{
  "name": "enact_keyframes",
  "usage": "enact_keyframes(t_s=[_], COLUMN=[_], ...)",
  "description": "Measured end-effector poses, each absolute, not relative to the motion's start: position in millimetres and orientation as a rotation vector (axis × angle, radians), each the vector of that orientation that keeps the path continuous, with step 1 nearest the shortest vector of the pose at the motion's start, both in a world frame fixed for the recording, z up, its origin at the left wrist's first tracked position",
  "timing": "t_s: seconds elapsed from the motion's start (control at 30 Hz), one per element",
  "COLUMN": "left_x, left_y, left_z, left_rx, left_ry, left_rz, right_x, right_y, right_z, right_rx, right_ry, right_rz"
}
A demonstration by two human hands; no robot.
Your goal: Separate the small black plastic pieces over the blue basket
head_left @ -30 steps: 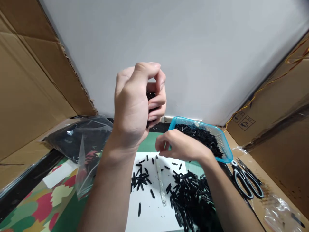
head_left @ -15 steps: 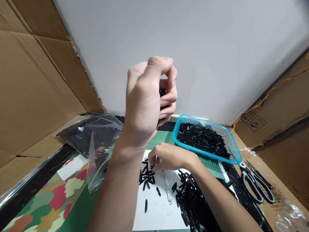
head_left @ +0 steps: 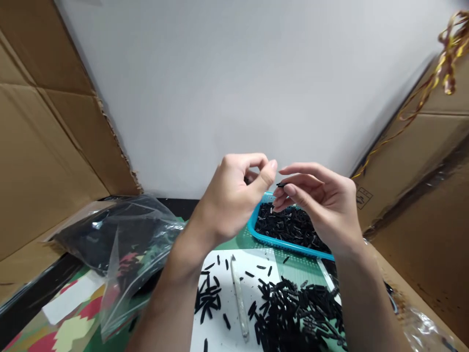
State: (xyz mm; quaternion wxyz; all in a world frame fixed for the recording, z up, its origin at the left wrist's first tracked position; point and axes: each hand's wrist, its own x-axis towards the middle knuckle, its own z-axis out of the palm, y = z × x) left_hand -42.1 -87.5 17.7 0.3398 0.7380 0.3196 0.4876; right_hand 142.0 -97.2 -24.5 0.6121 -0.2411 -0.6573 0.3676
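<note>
My left hand [head_left: 240, 190] is raised in front of the wall, fingers curled and thumb against the index finger; something dark shows inside its palm. Just to its right, my right hand [head_left: 322, 195] pinches a small black piece [head_left: 281, 185] between thumb and fingertips. The two hands are close but apart. Below them, a white sheet [head_left: 234, 298] bears loose black pieces [head_left: 209, 296] and a pale pointed stick [head_left: 240, 303]. A large heap of black pieces [head_left: 293, 313] covers the sheet's right side and the green mat.
Behind my right hand is a blue basket [head_left: 289, 243] full of black pieces. A clear plastic bag [head_left: 120, 239] with dark contents lies at left. Cardboard [head_left: 47, 146] stands at the left, more cardboard [head_left: 432, 195] at the right, with yellow-brown wire [head_left: 421, 100] hanging there.
My left hand has come down and turned. My right hand has risen from the white sheet to beside it, now with a black piece in its fingers. The view has shifted.
</note>
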Motion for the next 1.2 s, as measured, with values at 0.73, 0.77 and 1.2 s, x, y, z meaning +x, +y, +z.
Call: enact_keyframes(t_s=[0.73,0.77,1.2], left_x=[-38.0,-37.7,-39.8], left_y=[-94.3,-94.6,-94.3], left_z=[18.7,19.4,18.8], left_rx=[1.565,1.551,1.576], left_ry=[0.549,0.544,0.545], left_rz=[1.087,1.089,1.055], right_x=[136.9,136.8,135.1], right_y=[-102.4,-102.7,-101.0], right_z=[-11.0,-10.6,-11.0], right_rx=[-0.478,-0.486,-0.447], right_ry=[-1.360,-1.348,-1.324], right_rz=[0.719,0.731,0.742])
